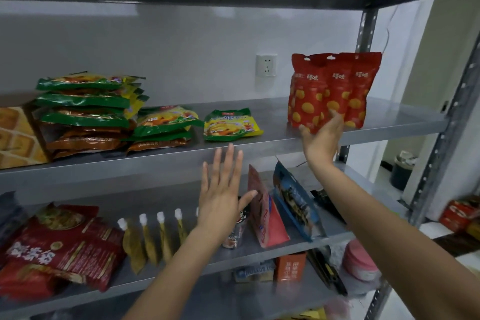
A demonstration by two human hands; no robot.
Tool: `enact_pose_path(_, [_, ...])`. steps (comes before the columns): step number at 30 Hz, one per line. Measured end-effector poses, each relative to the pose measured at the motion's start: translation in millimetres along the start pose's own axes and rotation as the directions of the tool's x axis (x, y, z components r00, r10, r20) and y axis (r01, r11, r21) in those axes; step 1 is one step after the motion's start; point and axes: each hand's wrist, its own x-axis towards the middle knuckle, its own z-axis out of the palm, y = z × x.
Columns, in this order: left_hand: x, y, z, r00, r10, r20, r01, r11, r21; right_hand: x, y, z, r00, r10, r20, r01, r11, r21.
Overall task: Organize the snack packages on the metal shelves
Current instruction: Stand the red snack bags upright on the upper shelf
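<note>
Three red snack pouches [335,88] with yellow dots stand upright together at the right of the upper metal shelf [272,135]. My right hand [323,135] grips them at the bottom, thumb across their front. My left hand [223,189] hovers open, fingers spread, in front of the shelf edge and touches nothing. A single green-and-yellow packet [231,126] lies flat mid-shelf. To its left lie a low pile [163,127] and a taller stack [88,109] of similar packets.
A waffle-print box [18,138] sits at the far left. The lower shelf [259,249] holds red bags [59,244], spouted pouches [153,239], a pink pouch [265,218] and a blue pouch [296,202]. Steel uprights [446,132] stand at the right. A wall socket [266,65] is behind.
</note>
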Motion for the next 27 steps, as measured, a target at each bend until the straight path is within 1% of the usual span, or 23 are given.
enact_pose_path(4, [34,47,3,0.999,0.013,0.036,-0.014,1.000,0.011,22,12,-10,0.984,0.018,0.180,-0.029,0.998,0.059])
enact_pose_path(9, [82,102,4,0.996,-0.049,0.072,0.048,0.999,0.025,47,17,-23,0.928,-0.014,0.373,-0.036,0.991,0.126])
enact_pose_path(11, [93,116,9,0.978,-0.131,0.164,0.130,0.991,0.017,55,21,-24,0.897,-0.020,0.441,-0.040,0.991,0.126])
enact_pose_path(12, [97,120,11,0.961,-0.182,0.207,0.174,0.983,0.054,58,22,-23,0.883,-0.020,0.469,-0.044,0.991,0.126])
enact_pose_path(15, [102,129,13,0.932,-0.263,0.249,0.233,0.962,0.143,66,21,-16,0.850,-0.010,0.527,-0.043,0.995,0.088])
enact_pose_path(17, [103,133,10,0.920,-0.291,0.263,0.254,0.953,0.166,69,16,-11,0.836,0.016,0.549,-0.046,0.998,0.041])
enact_pose_path(19, [105,136,9,0.914,-0.310,0.261,0.267,0.945,0.188,70,12,-6,0.840,0.029,0.542,-0.053,0.998,0.029])
enact_pose_path(24, [106,136,8,0.901,-0.326,0.285,0.275,0.940,0.203,68,8,5,0.886,0.058,0.459,-0.045,0.998,-0.039])
enact_pose_path(27, [105,137,5,0.898,-0.319,0.304,0.264,0.942,0.207,65,9,6,0.908,0.021,0.418,0.003,0.998,-0.056])
